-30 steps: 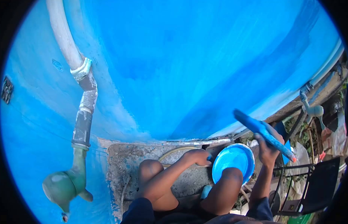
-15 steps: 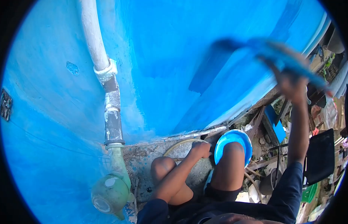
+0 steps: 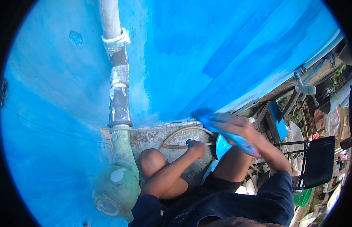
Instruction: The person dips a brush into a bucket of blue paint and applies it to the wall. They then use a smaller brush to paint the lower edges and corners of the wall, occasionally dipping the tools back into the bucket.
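My right hand is closed around the handle of a paintbrush, which is smeared with blue paint. Its dark blue bristles are close to the foot of the blue wall, above the bucket. Fresh, darker blue strokes slant across the wall. Below the brush, a paint bucket with blue inside stands by my knee, partly hidden by my right hand and leg. My left hand is a closed fist beside the bucket; a small dark tip shows at it, and I cannot tell what it holds.
A grey and white pipe runs down the wall into a green, round-bodied fitting at left. A yellowish hose curves over the concrete. At right are a tap, a black chair, a green basin and scattered debris.
My right hand has brought the brush down and left from the upper right of the wall toward the bucket. The view has shifted slightly. My left hand stays closed by the bucket.
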Available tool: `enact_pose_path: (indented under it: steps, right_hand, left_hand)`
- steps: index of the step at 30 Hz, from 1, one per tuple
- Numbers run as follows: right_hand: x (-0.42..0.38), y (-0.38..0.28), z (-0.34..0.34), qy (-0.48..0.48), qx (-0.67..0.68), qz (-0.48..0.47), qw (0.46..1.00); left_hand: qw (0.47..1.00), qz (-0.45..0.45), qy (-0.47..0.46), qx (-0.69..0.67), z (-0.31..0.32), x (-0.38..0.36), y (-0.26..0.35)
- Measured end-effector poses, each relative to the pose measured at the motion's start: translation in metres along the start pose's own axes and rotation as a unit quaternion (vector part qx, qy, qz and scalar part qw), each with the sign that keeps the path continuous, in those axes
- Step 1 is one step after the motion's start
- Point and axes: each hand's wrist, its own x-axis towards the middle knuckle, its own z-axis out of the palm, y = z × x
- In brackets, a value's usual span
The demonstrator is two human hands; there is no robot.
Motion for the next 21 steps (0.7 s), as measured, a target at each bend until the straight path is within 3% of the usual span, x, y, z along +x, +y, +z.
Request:
enact_pose_path:
  steps: [1,4,7,9,11,14,16,18,19,21]
  right_hand:
    - [-0.002,0.005,0.02,-0.044,0.004,-0.003,0.999]
    - [0.011,0.029,0.018,-0.049,0.023,0.058,0.997]
    - [0.044,0.028,-0.051,0.02,-0.165,0.017,0.986]
    - [0.069,0.002,-0.122,0.116,-0.281,0.03,0.952]
    - [0.077,0.016,-0.203,0.269,-0.271,-0.082,0.921]
    - [0.081,0.024,-0.312,0.276,-0.49,-0.118,0.818]
    - [0.096,0.018,-0.301,0.304,-0.629,0.06,0.713]
    - [0.106,0.017,-0.287,0.319,-0.728,0.242,0.557]
    - [0.102,0.028,-0.269,0.35,-0.703,0.157,0.598]
    - [0.078,0.044,-0.208,0.328,-0.518,-0.083,0.785]
  left_hand:
    - [1.0,0.009,0.018,-0.009,0.007,0.002,0.002]
    - [0.999,0.01,0.033,-0.011,0.018,-0.002,0.009]
    - [0.999,0.013,0.041,0.01,0.018,-0.004,0.02]
    - [0.996,0.025,0.08,-0.014,0.022,0.003,0.024]
    - [0.996,0.027,0.082,-0.022,0.018,-0.001,0.027]
    - [0.996,0.026,0.075,-0.03,0.005,-0.007,0.027]
    - [0.998,0.013,0.064,-0.015,0.003,-0.006,0.025]
    - [0.997,0.006,0.073,-0.006,0.005,0.0,0.022]
    - [0.997,-0.001,0.076,-0.004,0.006,0.003,0.02]
    - [0.996,-0.003,0.086,0.006,0.004,0.004,0.018]
